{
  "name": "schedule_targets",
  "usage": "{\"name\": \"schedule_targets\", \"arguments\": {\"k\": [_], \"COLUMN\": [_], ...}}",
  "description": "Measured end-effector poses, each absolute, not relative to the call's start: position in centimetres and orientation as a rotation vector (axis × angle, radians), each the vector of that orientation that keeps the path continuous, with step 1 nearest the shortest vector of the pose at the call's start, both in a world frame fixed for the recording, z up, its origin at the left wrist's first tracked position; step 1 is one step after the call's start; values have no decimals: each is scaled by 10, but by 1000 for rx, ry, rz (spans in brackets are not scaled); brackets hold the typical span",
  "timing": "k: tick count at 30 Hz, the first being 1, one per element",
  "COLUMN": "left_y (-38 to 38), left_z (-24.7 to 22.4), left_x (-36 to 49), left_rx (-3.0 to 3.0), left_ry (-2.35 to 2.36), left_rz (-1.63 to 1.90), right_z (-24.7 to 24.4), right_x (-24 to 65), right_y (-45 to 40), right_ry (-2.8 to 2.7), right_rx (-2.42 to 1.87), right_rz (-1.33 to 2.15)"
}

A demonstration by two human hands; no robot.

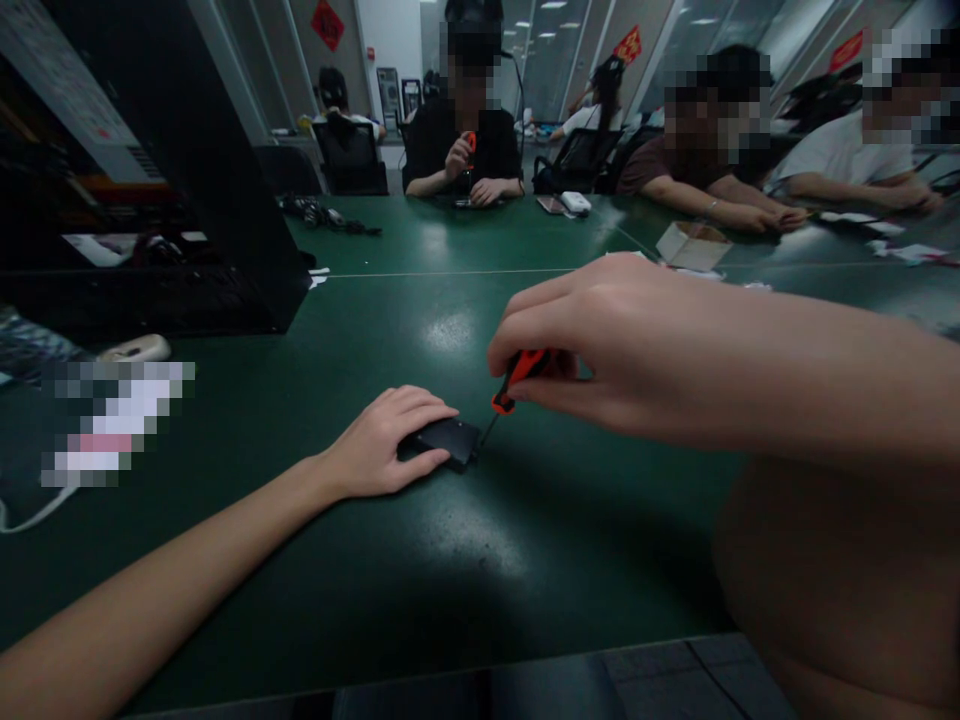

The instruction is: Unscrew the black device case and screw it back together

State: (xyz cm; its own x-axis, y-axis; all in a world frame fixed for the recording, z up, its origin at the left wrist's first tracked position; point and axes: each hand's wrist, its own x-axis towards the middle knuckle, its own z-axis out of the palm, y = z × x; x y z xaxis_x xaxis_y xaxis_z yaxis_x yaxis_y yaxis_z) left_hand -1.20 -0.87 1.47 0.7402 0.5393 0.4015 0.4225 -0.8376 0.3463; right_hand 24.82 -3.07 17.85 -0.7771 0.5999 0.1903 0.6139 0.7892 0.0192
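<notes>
On the green table (360, 600) lies a small black rectangular box (452, 440). My left hand (390, 440) rests on it from the left, fingers along the far side and thumb along the near side. My right hand (585, 340) is closed around the handle of a red and black screwdriver (529, 368). Its thin shaft slants down to the left, and the tip is at the box's right end. Whether the tip touches a screw is too small to tell.
A black frame (247, 170) stands at the left, near a pale rounded object (136, 348). Black cables (326, 213) and an open white box (693, 246) lie farther back. Several people sit beyond; one holds a red screwdriver (471, 145).
</notes>
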Motion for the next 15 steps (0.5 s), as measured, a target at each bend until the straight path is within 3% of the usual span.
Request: {"name": "schedule_targets", "arguments": {"k": [15], "left_y": [-7], "left_z": [16], "left_x": [-11], "left_rx": [2641], "left_ry": [704], "left_rz": [749], "right_z": [169], "right_x": [246], "right_y": [-25], "right_ry": [-2812], "right_rx": [-848], "right_rz": [-57]}}
